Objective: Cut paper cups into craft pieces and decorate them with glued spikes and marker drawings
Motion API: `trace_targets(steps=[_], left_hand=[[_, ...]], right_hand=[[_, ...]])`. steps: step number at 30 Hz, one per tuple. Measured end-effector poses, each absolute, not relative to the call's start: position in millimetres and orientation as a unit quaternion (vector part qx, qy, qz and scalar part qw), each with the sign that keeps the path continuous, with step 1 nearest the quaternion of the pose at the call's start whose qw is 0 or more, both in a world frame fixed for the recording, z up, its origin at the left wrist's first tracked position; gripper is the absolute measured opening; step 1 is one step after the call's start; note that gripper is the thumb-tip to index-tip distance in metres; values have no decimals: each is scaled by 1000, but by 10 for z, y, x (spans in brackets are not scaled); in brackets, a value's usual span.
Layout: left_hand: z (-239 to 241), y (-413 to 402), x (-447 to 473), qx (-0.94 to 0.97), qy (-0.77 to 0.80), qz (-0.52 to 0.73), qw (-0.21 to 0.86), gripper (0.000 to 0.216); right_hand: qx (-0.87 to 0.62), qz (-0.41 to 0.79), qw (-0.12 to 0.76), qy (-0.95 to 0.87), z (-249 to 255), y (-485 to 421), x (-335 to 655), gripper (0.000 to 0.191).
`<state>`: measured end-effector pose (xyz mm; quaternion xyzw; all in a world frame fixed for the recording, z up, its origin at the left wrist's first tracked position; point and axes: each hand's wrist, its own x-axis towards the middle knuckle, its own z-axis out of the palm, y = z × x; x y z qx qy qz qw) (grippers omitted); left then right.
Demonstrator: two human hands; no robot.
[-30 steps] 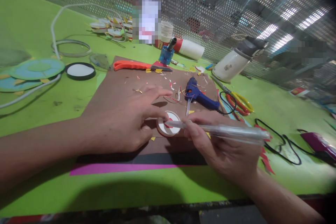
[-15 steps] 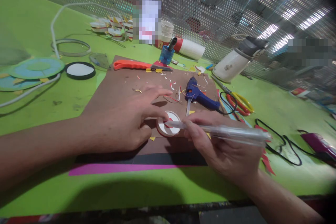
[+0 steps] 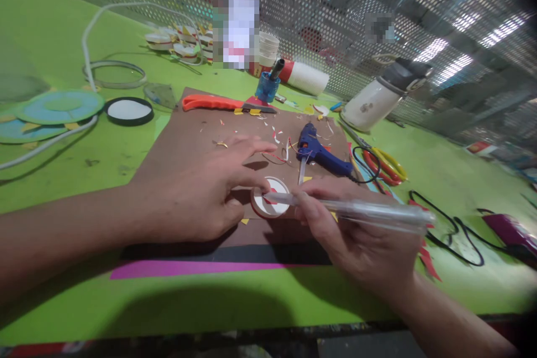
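A small round white disc with a red rim (image 3: 280, 207) lies on the brown sheet (image 3: 168, 165), a red patch at its middle. My left hand (image 3: 205, 190) reaches over from the left with its fingers spread. Its index fingertip presses on the disc's left part, and the thumb is bent near the disc's edge. Between the thumb and fingers of my right hand (image 3: 356, 240) is a clear-barrelled pen (image 3: 369, 211). The pen slants left, its tip on or just at the red patch, close to my left fingertip.
A blue glue gun (image 3: 323, 156) rests beyond the disc, among paper scraps. Behind are an orange utility knife (image 3: 213, 103), a blue pot (image 3: 267, 88), stacked paper cups (image 3: 308, 78) and a white bottle (image 3: 371, 100). Scissors (image 3: 386, 165) and a black cord (image 3: 457, 235) lie right; a black-rimmed lid (image 3: 128, 111) left.
The view has shifted very slightly. Both hands, the pen and the disc keep practically the same places relative to each other.
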<state>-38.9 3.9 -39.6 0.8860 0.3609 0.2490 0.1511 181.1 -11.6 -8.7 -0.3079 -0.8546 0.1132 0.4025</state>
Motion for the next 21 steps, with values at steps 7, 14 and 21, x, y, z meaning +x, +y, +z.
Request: trace_targets(steps=[7, 14, 21], left_hand=[[-412, 50, -391, 887, 353, 250, 161, 40], [-408, 56, -384, 885, 355, 250, 168, 36], [-375, 47, -374, 883, 365, 240, 170, 33]], right_hand=[[-304, 107, 406, -855, -98, -109, 1814, 14], [-302, 97, 405, -858, -94, -107, 1824, 14], [-299, 77, 386, -869, -99, -107, 1846, 15]])
